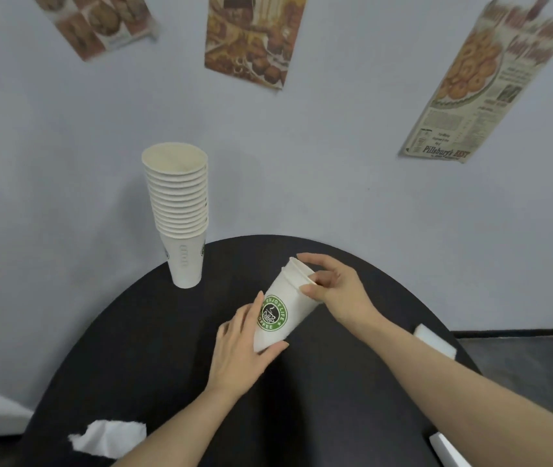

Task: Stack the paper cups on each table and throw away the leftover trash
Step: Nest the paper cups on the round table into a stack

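Behind held cups (pixel 283 305), tall stack (pixel 179 210) (upright), napkin (pixel 108 438)

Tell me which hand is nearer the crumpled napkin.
Left. The left hand grips the cups' base, up-right of the crumpled napkin; the right hand is farther, at their rims.

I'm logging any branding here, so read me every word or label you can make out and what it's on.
"ENJOY LIFE" and "COFFEE": green logo on the held paper cup.
"Pillsbury's BEST": bottom of the right-hand poster.
The poster's other text, the other two posters and the marks on the cup stack are too blurred.
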